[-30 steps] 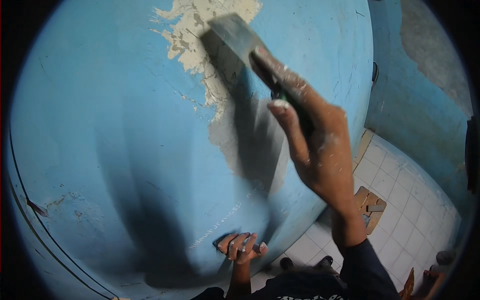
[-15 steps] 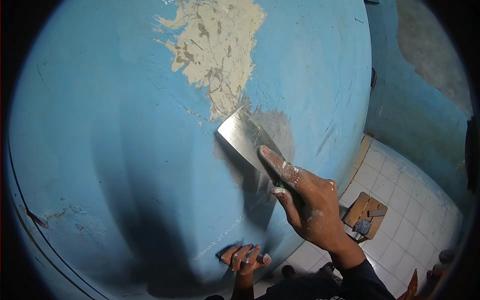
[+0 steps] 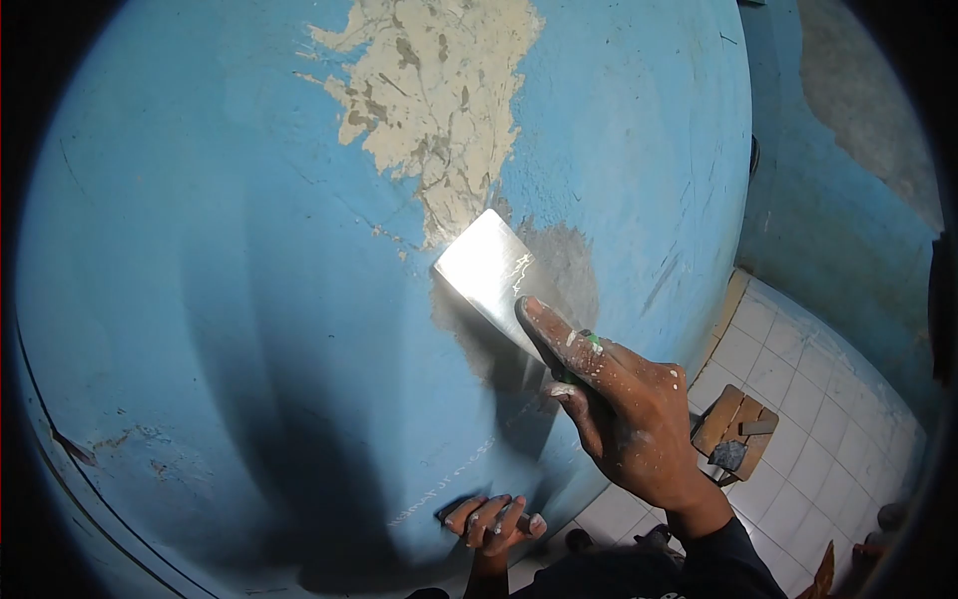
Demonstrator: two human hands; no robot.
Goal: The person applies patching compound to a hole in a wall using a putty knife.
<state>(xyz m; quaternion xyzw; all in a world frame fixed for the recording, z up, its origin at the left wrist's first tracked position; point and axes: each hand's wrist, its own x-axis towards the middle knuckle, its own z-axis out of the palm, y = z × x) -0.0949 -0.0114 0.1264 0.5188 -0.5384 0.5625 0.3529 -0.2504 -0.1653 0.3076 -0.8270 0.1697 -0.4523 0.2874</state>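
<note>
My right hand (image 3: 634,414) is wrapped round the green handle of a wide metal putty knife (image 3: 489,270), its index finger stretched along the blade. The blade lies against or just over the blue wall (image 3: 299,200), where a cream patch (image 3: 439,110) meets a grey patch (image 3: 564,265) below. Lower down, my left hand (image 3: 496,524) is at the wall with its fingers bent. A dark edge shows by its fingertips, but what it holds, if anything, is hidden.
On the white tiled floor (image 3: 788,399) at the right stands a small wooden stool (image 3: 733,419) with a dark lump (image 3: 728,456) and a small grey block (image 3: 757,427) on it. Another blue wall (image 3: 828,210) with a bare grey area rises behind.
The blade has tilted slightly and now shines brightly. My right hand has shifted a little right and down in view. My left hand has barely moved.
</note>
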